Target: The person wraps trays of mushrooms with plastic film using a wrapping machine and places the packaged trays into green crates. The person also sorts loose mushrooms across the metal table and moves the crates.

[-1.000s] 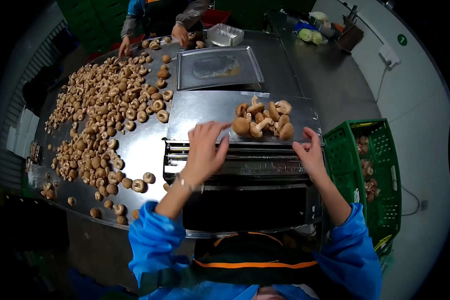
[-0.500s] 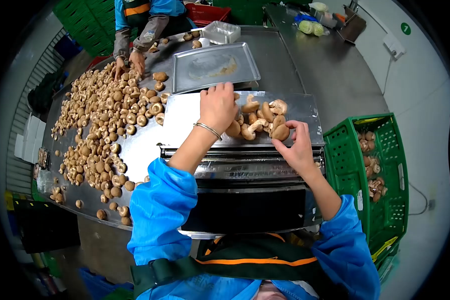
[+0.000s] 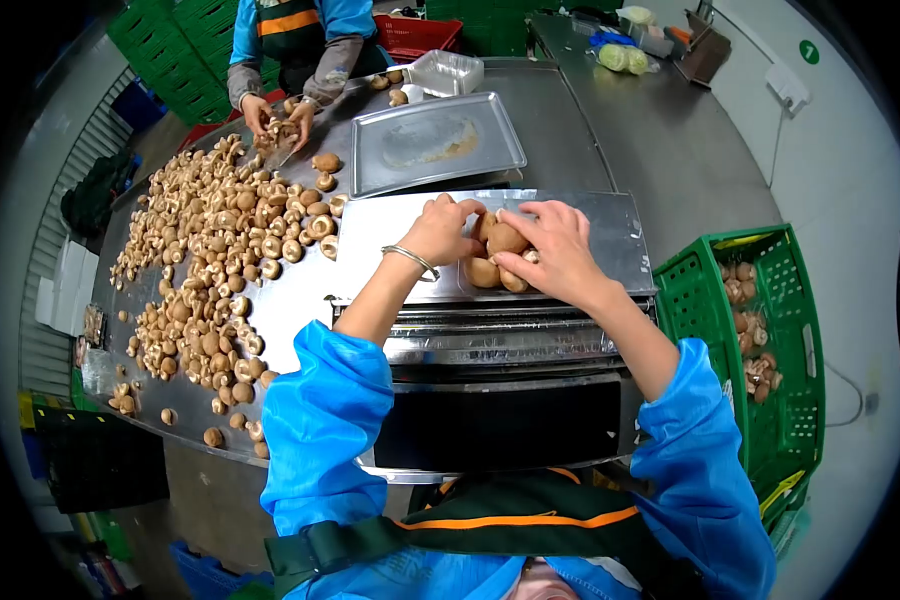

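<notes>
A small pile of brown mushrooms (image 3: 505, 240) sits on the metal plate (image 3: 610, 235) above the rollers of the wrapping machine (image 3: 500, 340). My left hand (image 3: 440, 235) cups the pile's left side, its fingers curled against the mushrooms. From the right, my right hand (image 3: 555, 248) reaches over the pile, its fingers round mushrooms and its thumb on the near side. Both hands hide part of the pile. A bracelet circles my left wrist.
Loose mushrooms (image 3: 205, 250) cover much of the table at left. An empty metal tray (image 3: 435, 145) lies beyond the plate, near a clear plastic tray (image 3: 447, 72). A co-worker's hands (image 3: 278, 125) hold mushrooms. Packed mushrooms are in a green crate (image 3: 690, 300) at right.
My hands have closed in on the pile from both sides, and the mushrooms are gathered more tightly. The co-worker's hands have lifted mushrooms from the heap.
</notes>
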Demonstrator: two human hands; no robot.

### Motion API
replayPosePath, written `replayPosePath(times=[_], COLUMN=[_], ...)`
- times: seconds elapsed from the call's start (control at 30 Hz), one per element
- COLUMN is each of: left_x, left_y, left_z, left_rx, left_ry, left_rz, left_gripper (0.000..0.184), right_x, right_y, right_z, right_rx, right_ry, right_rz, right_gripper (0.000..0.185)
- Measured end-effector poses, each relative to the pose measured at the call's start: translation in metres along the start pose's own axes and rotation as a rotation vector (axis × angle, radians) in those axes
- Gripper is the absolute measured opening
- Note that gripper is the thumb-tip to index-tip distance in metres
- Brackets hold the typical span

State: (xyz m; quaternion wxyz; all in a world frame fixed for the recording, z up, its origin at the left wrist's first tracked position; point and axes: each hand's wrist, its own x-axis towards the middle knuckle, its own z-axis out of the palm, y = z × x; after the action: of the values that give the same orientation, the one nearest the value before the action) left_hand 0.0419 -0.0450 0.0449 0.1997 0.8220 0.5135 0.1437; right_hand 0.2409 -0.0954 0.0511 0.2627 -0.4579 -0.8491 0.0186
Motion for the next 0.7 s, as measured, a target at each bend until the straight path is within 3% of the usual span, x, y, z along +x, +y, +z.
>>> replayPosePath(times=[0.03,0.13,0.2,0.23,0.27,0.33,0.4,0.47,0.5,0.53,0.7], left_x=[0.001,-0.010,-0.010,-0.007,-0.004,0.001,-0.010,-0.030,-0.034,-0.037,-0.048], left_y=[-0.006,0.015,0.027,0.030,0.031,0.015,0.010,0.009,0.006,-0.001,0.004], left_z=[0.005,-0.012,-0.013,-0.009,-0.007,-0.008,-0.023,-0.035,-0.036,-0.028,-0.014], left_rx=[-0.087,0.220,0.432,0.410,0.393,0.049,-0.259,-0.265,-0.318,-0.513,-0.473], left_ry=[0.051,0.261,0.191,0.095,0.002,-0.005,-0.034,-0.152,-0.310,-0.377,-0.138], left_rz=[0.033,0.149,0.248,0.204,0.162,0.158,0.124,0.091,0.059,0.028,-0.019], left_gripper=[0.036,0.019,0.010,0.012,0.014,0.016,0.024,0.030,0.033,0.031,0.026], right_x=[0.001,-0.004,-0.011,-0.014,-0.023,-0.027,-0.031,-0.033,-0.032,-0.031,-0.027], right_y=[0.002,0.017,0.029,0.030,0.032,0.018,0.029,0.039,0.041,0.043,0.049], right_z=[-0.006,-0.019,-0.017,-0.010,0.001,0.002,-0.002,-0.005,-0.006,-0.007,-0.004], right_rx=[0.033,0.172,0.331,0.372,0.089,-0.021,0.059,0.129,0.177,0.224,0.216], right_ry=[0.045,0.166,0.224,0.101,-0.102,-0.003,-0.025,-0.041,-0.064,-0.089,-0.111], right_rz=[0.039,0.169,0.263,0.231,0.164,0.104,0.089,0.013,-0.027,-0.070,-0.131], right_gripper=[0.049,0.055,0.058,0.059,0.060,0.060,0.059,0.058,0.058,0.057,0.061])
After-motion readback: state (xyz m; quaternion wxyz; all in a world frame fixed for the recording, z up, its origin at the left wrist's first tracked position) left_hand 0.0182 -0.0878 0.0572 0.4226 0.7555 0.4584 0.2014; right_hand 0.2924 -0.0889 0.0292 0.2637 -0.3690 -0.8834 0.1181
